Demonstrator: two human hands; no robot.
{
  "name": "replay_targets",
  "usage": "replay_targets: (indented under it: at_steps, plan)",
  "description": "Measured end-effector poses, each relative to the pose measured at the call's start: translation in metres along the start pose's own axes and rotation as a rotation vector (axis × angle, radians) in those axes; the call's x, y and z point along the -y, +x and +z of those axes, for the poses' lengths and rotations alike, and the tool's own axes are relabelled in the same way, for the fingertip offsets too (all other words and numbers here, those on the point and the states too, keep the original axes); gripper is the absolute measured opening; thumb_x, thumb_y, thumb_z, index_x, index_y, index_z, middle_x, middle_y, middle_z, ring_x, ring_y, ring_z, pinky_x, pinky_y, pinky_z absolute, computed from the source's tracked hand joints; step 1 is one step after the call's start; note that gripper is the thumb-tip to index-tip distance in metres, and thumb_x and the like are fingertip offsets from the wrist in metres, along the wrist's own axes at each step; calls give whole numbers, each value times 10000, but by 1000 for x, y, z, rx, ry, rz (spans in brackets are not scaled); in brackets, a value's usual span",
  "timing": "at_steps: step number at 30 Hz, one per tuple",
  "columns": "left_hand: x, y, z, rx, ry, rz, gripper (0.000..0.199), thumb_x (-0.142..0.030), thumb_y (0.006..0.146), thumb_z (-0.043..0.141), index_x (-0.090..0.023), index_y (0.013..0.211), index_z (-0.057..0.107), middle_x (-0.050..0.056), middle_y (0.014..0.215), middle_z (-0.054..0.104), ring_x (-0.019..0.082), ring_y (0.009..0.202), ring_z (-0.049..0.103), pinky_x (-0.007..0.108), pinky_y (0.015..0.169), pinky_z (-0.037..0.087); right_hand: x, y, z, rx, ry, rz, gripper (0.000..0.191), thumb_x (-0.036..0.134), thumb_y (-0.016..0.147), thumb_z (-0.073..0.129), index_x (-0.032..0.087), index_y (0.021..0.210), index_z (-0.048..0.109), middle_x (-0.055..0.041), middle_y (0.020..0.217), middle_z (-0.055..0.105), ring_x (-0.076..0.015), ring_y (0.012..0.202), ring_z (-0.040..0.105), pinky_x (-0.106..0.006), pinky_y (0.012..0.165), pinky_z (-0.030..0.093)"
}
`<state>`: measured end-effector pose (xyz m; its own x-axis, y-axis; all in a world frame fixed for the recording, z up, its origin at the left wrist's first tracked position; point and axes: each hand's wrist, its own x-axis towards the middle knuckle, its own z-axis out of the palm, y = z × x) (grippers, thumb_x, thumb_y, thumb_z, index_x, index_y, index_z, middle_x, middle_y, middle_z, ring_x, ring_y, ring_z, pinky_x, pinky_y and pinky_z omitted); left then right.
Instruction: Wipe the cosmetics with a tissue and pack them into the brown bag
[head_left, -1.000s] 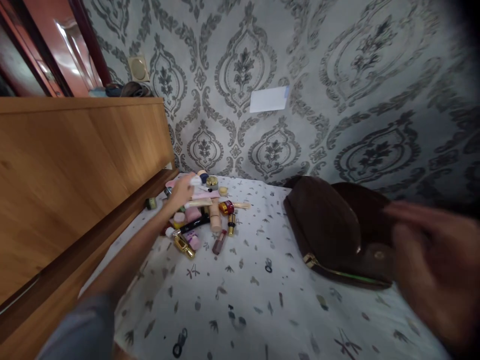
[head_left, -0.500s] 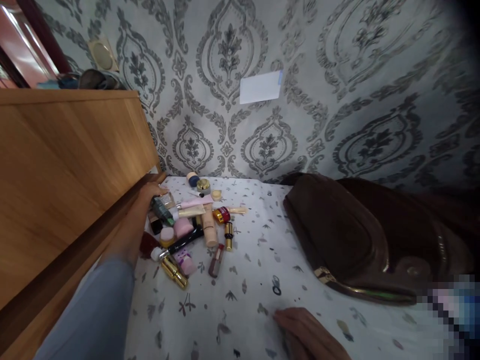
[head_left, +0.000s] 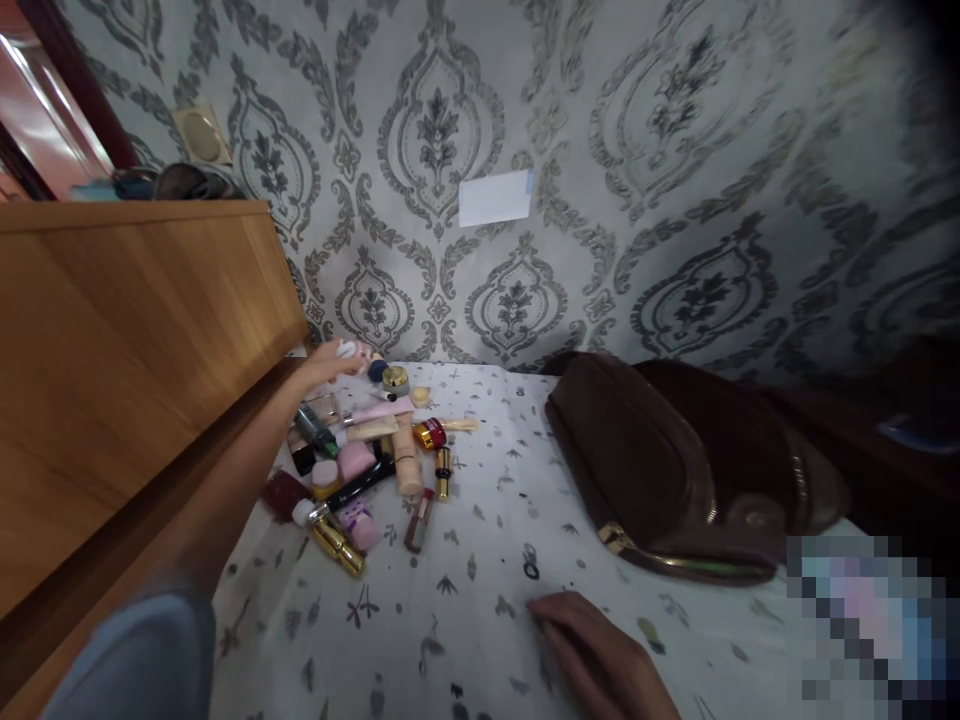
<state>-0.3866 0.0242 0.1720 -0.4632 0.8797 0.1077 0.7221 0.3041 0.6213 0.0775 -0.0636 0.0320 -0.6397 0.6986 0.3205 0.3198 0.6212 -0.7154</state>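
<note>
My left hand point(head_left: 337, 360) reaches to the back left, its fingers closed on a small whitish item point(head_left: 349, 349) beside the dark blue jar point(head_left: 377, 371). A gold-lidded jar point(head_left: 395, 379) sits just to the right. Nearer lie a pink tube point(head_left: 382, 409), a beige tube point(head_left: 406, 455), a green tube point(head_left: 316, 430), a black tube point(head_left: 360, 484), a red-and-gold jar point(head_left: 430, 433) and gold lipsticks point(head_left: 337, 545). At the front, my right hand point(head_left: 592, 650) rests near the patterned cloth with its fingers together; whether it holds anything is hidden.
A brown bag point(head_left: 660, 460) lies on the patterned cloth point(head_left: 487, 560) at the right. A wooden cabinet point(head_left: 150, 330) borders the left side. The patterned wall point(head_left: 435, 130) rises behind, with a white card point(head_left: 495, 198) on it.
My left hand has moved back from beside the clear case and green tube, and a whitish item now shows in its fingers. The view has shifted slightly.
</note>
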Motion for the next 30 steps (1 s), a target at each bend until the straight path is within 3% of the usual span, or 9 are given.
replay_targets:
  at_steps: [2, 6, 9, 11, 14, 18, 22, 26, 30]
  plan:
    - [-25, -34, 18, 119, -67, 112, 492, -405, 764, 678, -217, 1208, 583, 4, 982, 700, 177, 850, 653, 236, 650, 486, 9, 6, 0, -4, 42, 76, 263, 333, 956, 484, 215, 1088, 678, -104, 1025, 727, -217, 904, 709, -338, 799, 612]
    - [-68, -131, 68, 389, -216, 533, 466, -401, 761, 712, -191, 1165, 612, 43, 1129, 652, 236, 1057, 601, 342, 942, 467, 19, 16, 3, -20, 115, 197, 532, 419, 883, 587, 219, 1370, 512, -122, 1164, 677, -236, 891, 696, -426, 818, 599]
    - [-86, -197, 102, 460, -91, 552, 461, -408, 738, 745, -210, 1140, 638, 62, 1090, 637, 279, 1056, 588, 396, 952, 459, 18, 21, 10, -32, 105, 58, 807, 413, 789, 715, 234, 1492, 359, -147, 1435, 498, -310, 1302, 505, -504, 1072, 452]
    - [-88, -226, 118, 498, -53, 502, 476, -458, 761, 724, -241, 1175, 631, 59, 1048, 613, 273, 1018, 592, 398, 916, 478, 15, 21, 16, 24, 64, -14, 876, 397, 749, 764, 215, 1499, 351, -156, 1462, 468, -333, 1367, 423, -526, 1140, 367]
    - [-79, -242, 131, 526, -79, 446, 466, -487, 869, 592, -257, 1274, 586, 58, 1049, 601, 251, 1015, 592, 394, 938, 473, 10, 18, 22, 79, 32, 0, 822, 334, 774, 749, 182, 1490, 374, -171, 1462, 466, -331, 1382, 401, -525, 1168, 325]
    - [-64, -238, 128, 372, -141, 408, 415, -384, 964, 407, -171, 1291, 548, 109, 1245, 603, 258, 1193, 537, 397, 1073, 379, 7, 15, 24, 77, 71, 75, 959, 318, 738, 778, 231, 1544, 264, -142, 1515, 399, -313, 1416, 364, -508, 1182, 306]
    - [-68, -243, 120, 235, -134, 352, 357, -354, 954, 437, -167, 1250, 509, 85, 1206, 631, 231, 1064, 596, 335, 930, 464, 4, 17, 21, 94, 99, 121, 1140, 373, 666, 825, 238, 1574, 148, -150, 1522, 378, -321, 1420, 351, -504, 1163, 323]
    - [-82, -258, 129, 174, -59, 546, 165, -237, 923, 478, -183, 1004, 611, 47, 965, 638, 205, 916, 592, 311, 836, 474, 3, 19, 19, 57, -69, 186, 1103, 414, 565, 869, 175, 1501, 336, -182, 1438, 471, -386, 1366, 391, -553, 1124, 332]
    - [-86, -271, 150, 216, 4, 818, 308, -74, 879, 429, -186, 1066, 646, 78, 1071, 598, 209, 1016, 575, 337, 893, 492, 4, 20, 15, 72, -189, 167, 820, 424, 571, 862, 111, 1273, 576, -210, 1407, 504, -389, 1330, 427, -518, 1116, 334]
